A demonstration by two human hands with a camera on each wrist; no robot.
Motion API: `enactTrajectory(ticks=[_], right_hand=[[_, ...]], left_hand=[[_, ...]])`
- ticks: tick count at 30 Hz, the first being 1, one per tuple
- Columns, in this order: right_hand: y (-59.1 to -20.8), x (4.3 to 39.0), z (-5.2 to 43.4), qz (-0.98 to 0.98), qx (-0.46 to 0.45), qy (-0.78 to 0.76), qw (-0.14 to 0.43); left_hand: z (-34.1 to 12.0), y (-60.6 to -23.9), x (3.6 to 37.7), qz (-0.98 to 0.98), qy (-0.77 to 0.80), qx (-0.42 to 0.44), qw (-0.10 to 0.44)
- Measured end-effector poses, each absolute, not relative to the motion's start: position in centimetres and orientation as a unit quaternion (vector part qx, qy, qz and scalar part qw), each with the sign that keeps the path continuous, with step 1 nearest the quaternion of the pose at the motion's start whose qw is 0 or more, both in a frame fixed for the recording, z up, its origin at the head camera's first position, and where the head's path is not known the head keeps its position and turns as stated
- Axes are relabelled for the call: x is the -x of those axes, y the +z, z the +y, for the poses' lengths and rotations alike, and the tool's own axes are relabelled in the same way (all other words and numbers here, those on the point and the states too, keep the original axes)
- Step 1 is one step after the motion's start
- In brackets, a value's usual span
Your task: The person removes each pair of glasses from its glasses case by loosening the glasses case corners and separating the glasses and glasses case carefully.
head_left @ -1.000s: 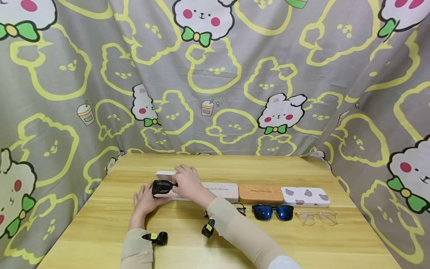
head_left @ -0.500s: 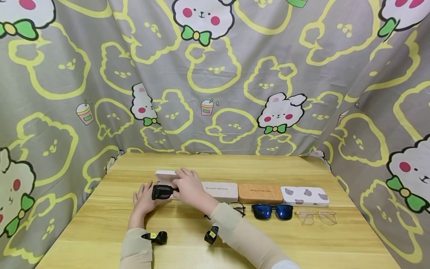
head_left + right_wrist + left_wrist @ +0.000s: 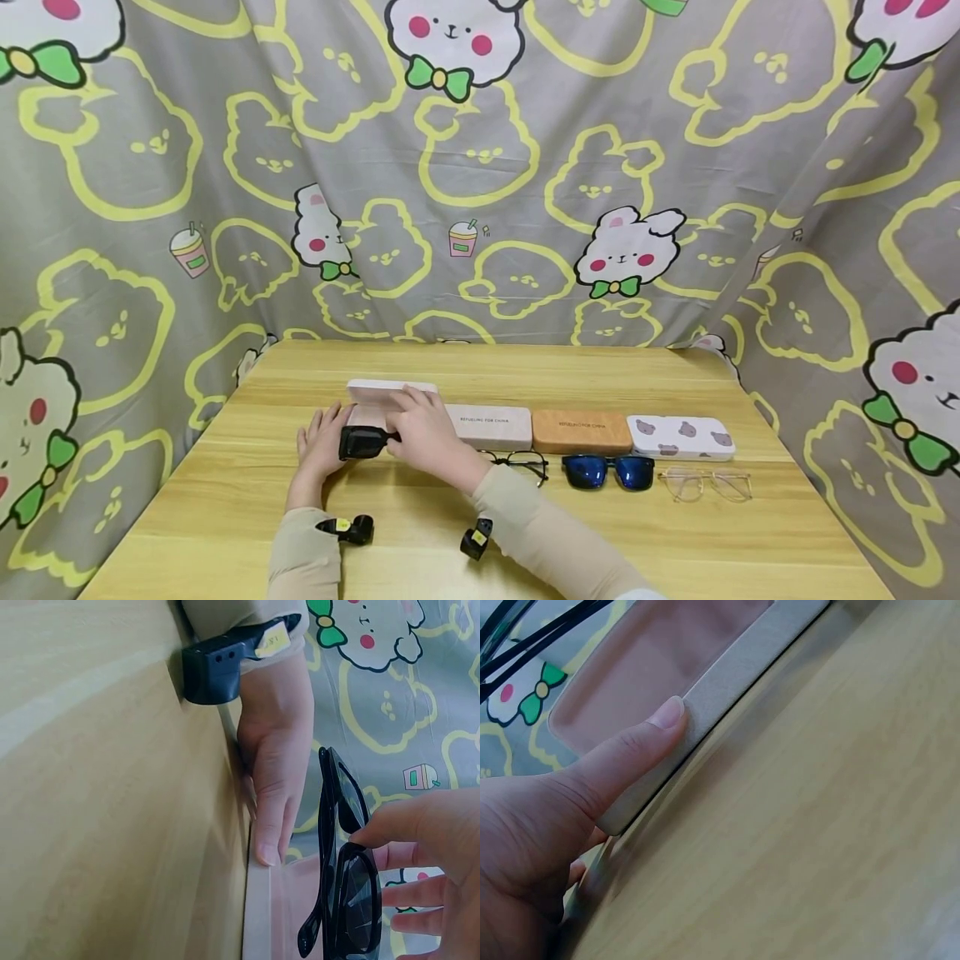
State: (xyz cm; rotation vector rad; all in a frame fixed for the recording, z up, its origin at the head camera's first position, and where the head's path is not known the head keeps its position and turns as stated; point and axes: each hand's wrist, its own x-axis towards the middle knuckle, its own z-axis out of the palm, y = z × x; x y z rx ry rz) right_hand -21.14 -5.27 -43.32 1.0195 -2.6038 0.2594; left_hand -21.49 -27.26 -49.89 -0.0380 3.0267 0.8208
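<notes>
Black sunglasses are pinched between the thumb and fingers of my right hand, above an open glasses case. In the right wrist view, the temples of the sunglasses look folded along the lenses. The case has a pink lining, and its pale lid stands raised at the back. My left hand grips the case's left end. Its thumb presses on the front rim, while the other fingers are mostly hidden behind the case.
To the right stand a closed pale case, an orange case and a white bear-print case. Before them lie black-framed glasses, partly hidden by the right arm, blue-lens sunglasses and clear-lens glasses. A patterned curtain surrounds the wooden table.
My right hand has moved slightly toward the near edge with the sunglasses, which sit lower in the head view. More of the case's lid and lining shows. The left hand stays put.
</notes>
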Motion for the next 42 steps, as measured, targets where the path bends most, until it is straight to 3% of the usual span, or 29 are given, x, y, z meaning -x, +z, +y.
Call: enactTrajectory(ticks=[24, 42], right_hand=[[-45.5, 19.8, -4.6, -0.911, -0.363, 0.084, 0.178], [-46.7, 19.7, -4.4, -0.927, -0.343, 0.072, 0.136]], left_hand=[[-27.3, -50.6, 22.4, 0.963, 0.268, 0.037, 0.001], [-27.0, -50.4, 22.0, 0.965, 0.26, 0.029, -0.006]])
